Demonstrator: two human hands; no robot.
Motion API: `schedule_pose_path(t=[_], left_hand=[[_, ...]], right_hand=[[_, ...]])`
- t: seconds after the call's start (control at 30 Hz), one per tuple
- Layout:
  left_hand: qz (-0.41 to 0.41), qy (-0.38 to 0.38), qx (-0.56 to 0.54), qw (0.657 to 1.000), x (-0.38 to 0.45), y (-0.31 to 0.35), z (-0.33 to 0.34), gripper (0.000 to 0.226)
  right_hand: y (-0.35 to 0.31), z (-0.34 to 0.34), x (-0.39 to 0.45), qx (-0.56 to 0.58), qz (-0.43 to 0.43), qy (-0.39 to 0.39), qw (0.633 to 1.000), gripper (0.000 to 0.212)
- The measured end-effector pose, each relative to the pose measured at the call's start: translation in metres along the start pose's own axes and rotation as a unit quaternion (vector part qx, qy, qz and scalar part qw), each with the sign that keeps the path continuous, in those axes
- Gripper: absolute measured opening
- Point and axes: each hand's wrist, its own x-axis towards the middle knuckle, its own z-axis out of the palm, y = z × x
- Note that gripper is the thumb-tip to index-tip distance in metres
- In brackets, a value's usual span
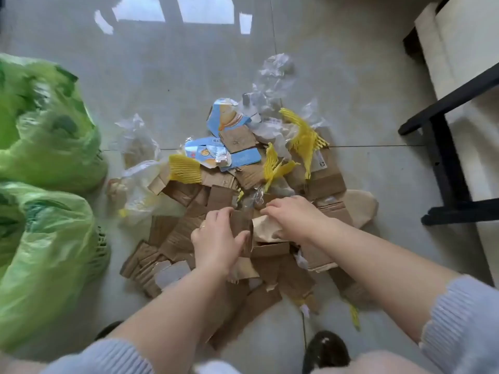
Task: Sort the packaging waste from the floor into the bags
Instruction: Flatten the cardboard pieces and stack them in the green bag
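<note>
Head view: waste pile point(243, 190) on floor point(189, 85), mostly cardboard scraps w/ yellow foam netting point(303, 136), blue cartons point(229, 121), clear plastic point(272, 74). Left hand point(217, 240) gripping brown cardboard piece point(241, 228); right hand point(293, 217) curled on tan paper point(266, 229) beside it. Two green bags point(46, 163) at left, just beside pile.

Pale blue ribbed knit sleeves point(464, 319) pushed up forearms; ring point(203, 226) on left hand point(216, 238).
</note>
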Motion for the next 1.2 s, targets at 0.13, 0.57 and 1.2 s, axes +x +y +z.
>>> schedule_pose_path(t=[0.13,0.57,1.2], left_hand=[[-0.061,0.021,-0.079,0.995,0.003,-0.003,0.020,0.056],[-0.028,0.010,-0.195,0.980,0.005,-0.016,0.012,0.020],[-0.062,0.043,-0.175,0.982,0.030,-0.024,-0.011,0.009]], right_hand=[[0.004,0.023,0.012,-0.052,0.013,0.013,0.998,0.063],[0.020,0.030,0.007,0.000,0.110,0.159,0.981,0.038],[0.044,0.089,-0.064,0.318,0.374,0.203,0.847,0.055]])
